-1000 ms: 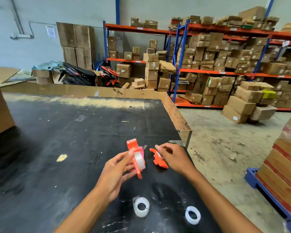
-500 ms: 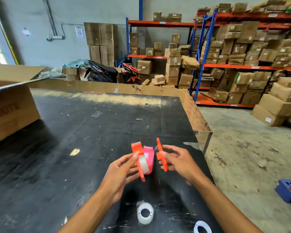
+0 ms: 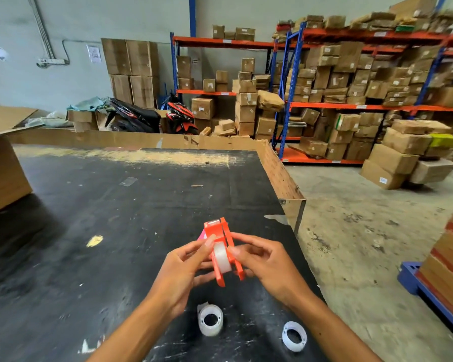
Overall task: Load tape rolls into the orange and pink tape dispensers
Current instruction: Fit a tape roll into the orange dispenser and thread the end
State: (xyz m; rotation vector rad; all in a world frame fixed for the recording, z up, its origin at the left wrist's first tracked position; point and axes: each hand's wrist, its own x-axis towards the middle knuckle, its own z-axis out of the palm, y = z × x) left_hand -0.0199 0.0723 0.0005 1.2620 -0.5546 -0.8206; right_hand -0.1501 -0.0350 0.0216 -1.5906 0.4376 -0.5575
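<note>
Above the near right part of the black bench point(image 3: 115, 218), both hands meet around an orange tape dispenser point(image 3: 221, 246) held clear of the surface. Its cutter end points toward 12 o'clock and its two side plates run down toward 6 o'clock. A clear tape roll point(image 3: 221, 257) sits between those plates. The left hand point(image 3: 179, 275) grips the dispenser from 9 o'clock, fingers point(image 3: 207, 242) clenched on the left plate with the thumb tip against the roll's edge. The right hand point(image 3: 267, 265) grips from 3 o'clock, thumb and forefinger pinched on the right plate, the other fingers curled behind it. A sliver of a pink tape dispenser point(image 3: 201, 235) shows just behind the left fingers at 10 o'clock from the orange one; whether the left hand holds it too cannot be told.

Two more clear tape rolls lie on the bench toward 6 o'clock from the hands: one point(image 3: 210, 320) directly below, standing partly on edge, and another point(image 3: 294, 335) at 5 o'clock, near the bench's right edge. They are well apart from each other. A cardboard box point(image 3: 3, 176) stands at 9 o'clock on the far left of the bench.
</note>
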